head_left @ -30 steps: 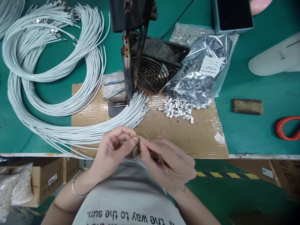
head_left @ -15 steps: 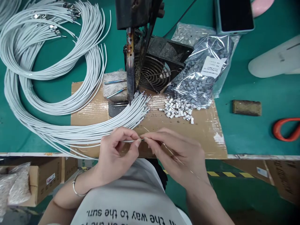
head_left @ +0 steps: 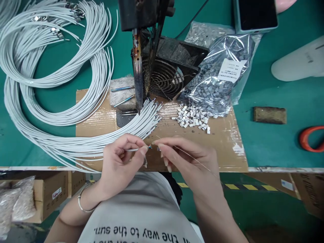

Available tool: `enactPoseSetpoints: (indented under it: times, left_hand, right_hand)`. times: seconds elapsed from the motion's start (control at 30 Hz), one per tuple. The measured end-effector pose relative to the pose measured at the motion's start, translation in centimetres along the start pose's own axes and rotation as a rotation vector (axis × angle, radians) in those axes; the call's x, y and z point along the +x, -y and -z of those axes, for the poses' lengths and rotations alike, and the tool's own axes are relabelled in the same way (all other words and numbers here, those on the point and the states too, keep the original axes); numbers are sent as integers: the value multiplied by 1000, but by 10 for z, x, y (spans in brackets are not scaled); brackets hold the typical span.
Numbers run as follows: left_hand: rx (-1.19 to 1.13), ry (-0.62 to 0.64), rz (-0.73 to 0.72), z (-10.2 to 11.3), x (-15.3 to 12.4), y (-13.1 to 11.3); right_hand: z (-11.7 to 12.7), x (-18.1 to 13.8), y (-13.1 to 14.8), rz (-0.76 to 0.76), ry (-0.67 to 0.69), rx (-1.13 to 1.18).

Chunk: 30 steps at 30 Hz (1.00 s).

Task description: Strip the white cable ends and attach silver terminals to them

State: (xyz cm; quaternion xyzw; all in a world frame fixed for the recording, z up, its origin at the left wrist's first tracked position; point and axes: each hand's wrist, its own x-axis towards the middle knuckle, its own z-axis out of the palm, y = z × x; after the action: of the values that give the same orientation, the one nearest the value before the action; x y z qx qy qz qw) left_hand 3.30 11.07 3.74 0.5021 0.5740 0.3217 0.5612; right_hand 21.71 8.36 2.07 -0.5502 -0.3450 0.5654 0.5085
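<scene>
My left hand [head_left: 121, 162] pinches the stripped end of a white cable [head_left: 135, 149] over the front edge of a cardboard sheet [head_left: 222, 141]. My right hand [head_left: 187, 158] is closed in a pinch just right of that cable tip, holding a small part I cannot make out, and a thin wire [head_left: 192, 157] runs across its back. A fan of white cables [head_left: 76, 141] lies to the left. A pile of small metal connectors [head_left: 193, 118] sits behind my right hand.
A dark soldering fixture [head_left: 138, 67] stands over a black fan [head_left: 167, 77]. A plastic bag of connectors [head_left: 217, 81] lies at the right. A phone [head_left: 255, 15], a brown block [head_left: 269, 115], an orange tool [head_left: 311, 138] and cable coils [head_left: 50, 50] are around.
Both hands rose slightly from the table edge onto the cardboard. The fingertips, together before, are now a little apart, with the cable tip showing between them.
</scene>
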Motion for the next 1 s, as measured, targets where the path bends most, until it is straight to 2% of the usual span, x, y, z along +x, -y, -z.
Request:
enactPoseSetpoints:
  times: [0.17, 0.37, 0.63, 0.87, 1.0]
  left_hand:
    - [-32, -47, -29, -1, 4, -9]
    - [5, -66, -44, -3, 8, -15]
    - [79, -63, -77, -2, 7, -15]
    - [102, -45, -132, -2, 4, -14]
    - [98, -17, -155, -2, 2, -16]
  right_hand:
    - [-6, 2, -7, 35, -21, 107]
    - [-8, 2, -4, 66, 83, 98]
    - [-7, 2, -6, 87, 49, 98]
    - [-8, 2, -10, 63, -72, 134]
    - [-12, 4, -6, 95, -57, 117]
